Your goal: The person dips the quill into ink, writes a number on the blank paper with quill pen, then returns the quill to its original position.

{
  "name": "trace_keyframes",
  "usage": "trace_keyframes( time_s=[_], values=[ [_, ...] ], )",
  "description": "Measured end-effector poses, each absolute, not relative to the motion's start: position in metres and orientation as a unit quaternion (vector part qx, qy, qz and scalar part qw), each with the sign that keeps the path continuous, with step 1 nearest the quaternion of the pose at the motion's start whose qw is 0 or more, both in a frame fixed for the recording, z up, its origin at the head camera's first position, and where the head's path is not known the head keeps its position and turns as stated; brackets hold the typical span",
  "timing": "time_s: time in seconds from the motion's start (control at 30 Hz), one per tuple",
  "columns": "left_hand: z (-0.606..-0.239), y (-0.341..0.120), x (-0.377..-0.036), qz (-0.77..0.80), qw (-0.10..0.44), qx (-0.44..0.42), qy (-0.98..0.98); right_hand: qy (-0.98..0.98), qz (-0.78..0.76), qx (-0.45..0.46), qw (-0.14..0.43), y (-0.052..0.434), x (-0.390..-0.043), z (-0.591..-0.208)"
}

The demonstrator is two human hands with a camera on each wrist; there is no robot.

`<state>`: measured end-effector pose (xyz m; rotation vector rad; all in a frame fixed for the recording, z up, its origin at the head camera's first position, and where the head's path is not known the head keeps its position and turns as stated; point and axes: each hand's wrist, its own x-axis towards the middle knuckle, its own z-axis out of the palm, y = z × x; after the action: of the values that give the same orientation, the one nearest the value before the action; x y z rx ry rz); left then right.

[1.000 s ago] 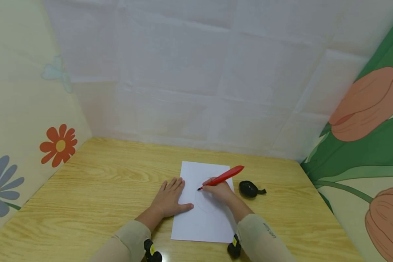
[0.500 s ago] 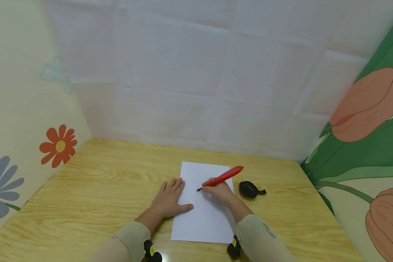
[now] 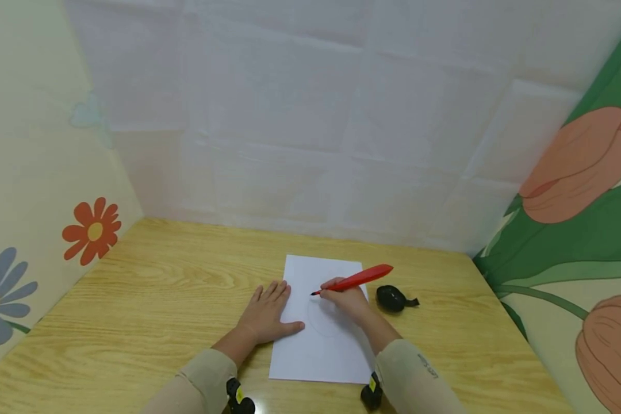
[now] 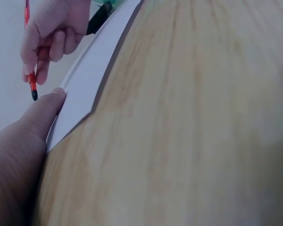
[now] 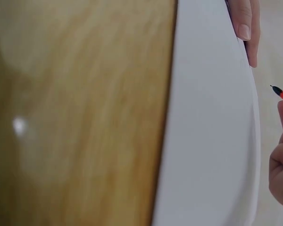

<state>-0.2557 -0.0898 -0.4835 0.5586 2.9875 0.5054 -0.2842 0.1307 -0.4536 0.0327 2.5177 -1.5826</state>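
A white sheet of paper (image 3: 310, 362) lies on the wooden table, with a faint round pencil-like outline drawn on it. My left hand (image 3: 265, 316) rests flat over its left edge, fingers spread and thumb reaching onto the sheet. Above the paper, my right hand (image 3: 348, 302) pinches a red pen (image 3: 366, 277) near its black tip. The pen's wide red body slants up to the right. In the left wrist view the pen tip (image 4: 34, 94) shows close to my left thumb (image 4: 42, 110). The right wrist view shows the tip in front of the right fingers.
A glossy black rounded object (image 3: 391, 299) with a short tail lies right of the paper. The wooden table (image 3: 160, 299) runs back to a creased white sheet (image 3: 290, 126). Flower-patterned panels (image 3: 574, 241) stand at both sides.
The pen has tipped lower toward the right, and its point has moved slightly up the sheet, away from the drawn line. My left hand stays in place.
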Motion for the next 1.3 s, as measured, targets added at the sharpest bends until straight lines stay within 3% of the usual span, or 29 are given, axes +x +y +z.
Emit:
trace_keyframes(
  time_s=[1.3],
  values=[
    [-0.483,-0.088,-0.254,0.173,0.028,0.187,0.967,0.787,-0.605,0.121,-0.01,0.247,-0.267,-0.442]
  ],
)
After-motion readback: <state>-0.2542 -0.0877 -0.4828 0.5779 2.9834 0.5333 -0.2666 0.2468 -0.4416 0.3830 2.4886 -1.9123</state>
